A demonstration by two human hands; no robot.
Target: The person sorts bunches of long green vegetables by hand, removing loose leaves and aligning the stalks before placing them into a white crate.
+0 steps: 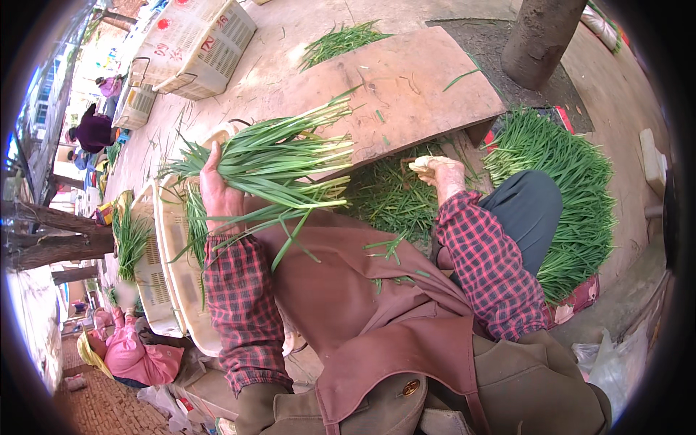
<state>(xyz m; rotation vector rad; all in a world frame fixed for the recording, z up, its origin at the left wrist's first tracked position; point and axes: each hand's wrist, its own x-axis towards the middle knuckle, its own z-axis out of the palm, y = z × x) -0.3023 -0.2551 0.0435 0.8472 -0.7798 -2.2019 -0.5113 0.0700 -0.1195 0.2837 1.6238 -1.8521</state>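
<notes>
My left hand (221,190) is closed round a thick bunch of garlic chives (290,148). Their green leaf tips hang over to the left, and the pale stem ends point right, over the near edge of a low wooden board (402,87). Apart from the bunch, my right hand (442,174) is beside the board's near right part, above loose green trimmings (399,203). Pale covers wrap its fingertips, which are drawn together; whether anything is between them is hidden. A big heap of chives (562,196) lies to the right of my right knee.
White plastic crates (170,264) stand at my left, with chives in and over them. Larger crates (199,47) are at the far left. A tree trunk (540,43) rises behind the board. A person in pink (145,351) is at the lower left. More chives (341,43) lie beyond the board.
</notes>
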